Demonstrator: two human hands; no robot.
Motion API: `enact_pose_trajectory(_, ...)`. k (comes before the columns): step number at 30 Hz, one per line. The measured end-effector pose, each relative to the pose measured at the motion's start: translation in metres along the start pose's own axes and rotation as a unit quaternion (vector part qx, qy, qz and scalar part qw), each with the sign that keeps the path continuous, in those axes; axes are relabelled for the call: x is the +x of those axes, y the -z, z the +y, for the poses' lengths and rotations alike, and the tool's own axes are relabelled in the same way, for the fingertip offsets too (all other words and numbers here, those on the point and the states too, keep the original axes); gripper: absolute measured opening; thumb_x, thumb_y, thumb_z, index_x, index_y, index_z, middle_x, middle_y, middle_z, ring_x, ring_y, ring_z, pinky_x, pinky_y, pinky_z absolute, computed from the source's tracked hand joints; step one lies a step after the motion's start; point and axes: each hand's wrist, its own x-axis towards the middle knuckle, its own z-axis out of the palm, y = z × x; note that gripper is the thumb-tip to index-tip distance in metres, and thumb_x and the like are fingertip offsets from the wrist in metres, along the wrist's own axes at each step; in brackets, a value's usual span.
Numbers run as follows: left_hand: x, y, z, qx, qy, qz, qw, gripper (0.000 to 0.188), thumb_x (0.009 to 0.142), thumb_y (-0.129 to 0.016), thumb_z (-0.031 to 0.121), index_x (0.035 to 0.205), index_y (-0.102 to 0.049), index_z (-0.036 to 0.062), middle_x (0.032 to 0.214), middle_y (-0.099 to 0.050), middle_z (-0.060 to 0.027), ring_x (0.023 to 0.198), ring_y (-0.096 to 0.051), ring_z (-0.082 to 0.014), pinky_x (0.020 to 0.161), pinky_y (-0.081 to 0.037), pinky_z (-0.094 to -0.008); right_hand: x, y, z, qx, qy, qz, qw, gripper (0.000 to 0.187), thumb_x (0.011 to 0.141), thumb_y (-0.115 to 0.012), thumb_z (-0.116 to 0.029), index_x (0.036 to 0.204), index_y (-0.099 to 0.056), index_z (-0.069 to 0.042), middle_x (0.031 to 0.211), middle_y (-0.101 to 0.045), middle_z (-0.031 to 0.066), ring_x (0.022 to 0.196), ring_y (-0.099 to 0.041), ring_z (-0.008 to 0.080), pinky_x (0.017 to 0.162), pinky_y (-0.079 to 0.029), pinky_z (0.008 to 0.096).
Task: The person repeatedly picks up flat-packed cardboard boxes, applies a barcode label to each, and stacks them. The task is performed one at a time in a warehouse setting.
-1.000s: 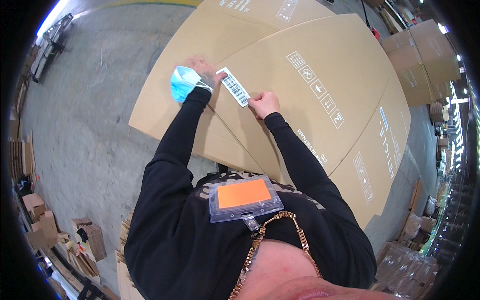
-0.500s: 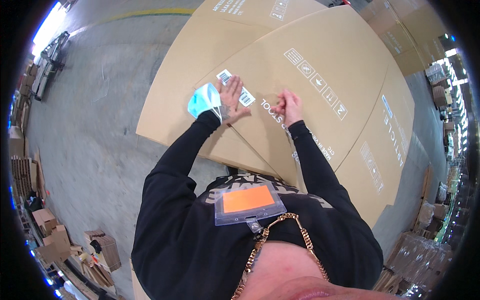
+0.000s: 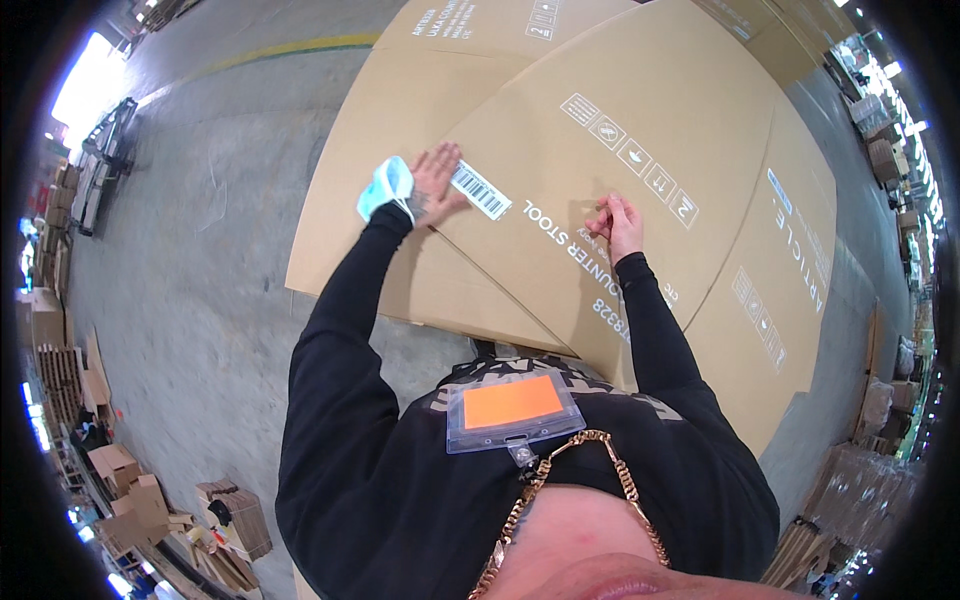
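Large flattened cardboard sheets point(image 3: 520, 110) with printed white text and handling symbols spread out before me. My left hand point(image 3: 435, 188) lies flat on the cardboard, fingers stretched out, beside the left end of a white barcode label point(image 3: 481, 191). A light blue face mask point(image 3: 385, 188) hangs at the left wrist. Farther right, my right hand point(image 3: 617, 228) is over the printed lettering with its fingers curled together. Whether something small is pinched in it I cannot make out.
Brown cartons point(image 3: 775, 40) stand at the far right. Grey concrete floor point(image 3: 220, 230) lies to the left, with a yellow line point(image 3: 290, 50) across it. Open boxes point(image 3: 140, 500) and a stack of cardboard point(image 3: 235, 515) are at the lower left. Wrapped cardboard point(image 3: 855, 495) sits lower right.
My left hand has slid left off the barcode label, so more of the label shows. My right hand has moved right and slightly nearer, still curled.
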Motion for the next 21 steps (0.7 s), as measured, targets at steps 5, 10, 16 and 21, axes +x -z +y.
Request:
enact_pose_trajectory(5, 0.008, -0.003, 0.002, 0.042, 0.089, -0.004, 0.995, 0.093, 0.095, -0.035, 0.068, 0.155, -0.016, -0.0002, 0.162, -0.015, -0.0200, 0.152, -0.010, -0.0320, 0.121, -0.006, -0.0539, -0.005, 0.008, 0.001, 0.003, -0.001, 0.003, 1.000, 0.029, 0.102, -0.053, -0.028, 0.101, -0.061, 0.000, 0.067, -0.054, 0.0014, 0.058, -0.059, 0.0125, 0.065, -0.060, 0.0344)
enact_pose_trajectory(10, -0.018, -0.027, 0.040, 0.040, 0.175, 0.046, 0.983, 0.095, 0.093, -0.041, 0.067, 0.153, -0.021, -0.0046, 0.161, -0.017, -0.0228, 0.152, -0.010, -0.0341, 0.120, -0.007, -0.0522, -0.033, 0.030, -0.003, 0.006, -0.026, -0.026, 0.999, 0.028, 0.100, -0.057, -0.027, 0.103, -0.062, 0.000, 0.073, -0.061, 0.0045, 0.061, -0.064, 0.0156, 0.058, -0.056, 0.0311)
enact_pose_trajectory(16, -0.113, -0.041, 0.130, 0.102, 0.319, -0.011, 0.942, 0.084, 0.098, -0.044, 0.053, 0.153, -0.020, -0.0051, 0.161, -0.017, -0.0242, 0.151, -0.013, -0.0364, 0.120, -0.011, -0.0529, -0.131, 0.207, -0.024, -0.310, 0.104, 0.157, 0.932, 0.026, 0.091, -0.067, -0.026, 0.099, -0.067, -0.002, 0.079, -0.067, 0.0059, 0.070, -0.065, 0.0153, 0.066, -0.053, 0.0296)
enact_pose_trajectory(21, -0.174, -0.053, 0.303, -0.194, 0.112, 0.236, 0.946, 0.028, 0.093, -0.062, 0.019, 0.110, -0.067, -0.0032, 0.131, -0.059, -0.0234, 0.131, -0.048, -0.0416, 0.111, -0.035, -0.0513, -0.309, 0.475, -0.040, -0.565, -0.082, 0.565, 0.596, 0.066, 0.076, -0.075, -0.040, 0.131, -0.056, -0.008, 0.129, -0.058, 0.0202, 0.123, -0.054, 0.0341, 0.102, -0.045, 0.0465)
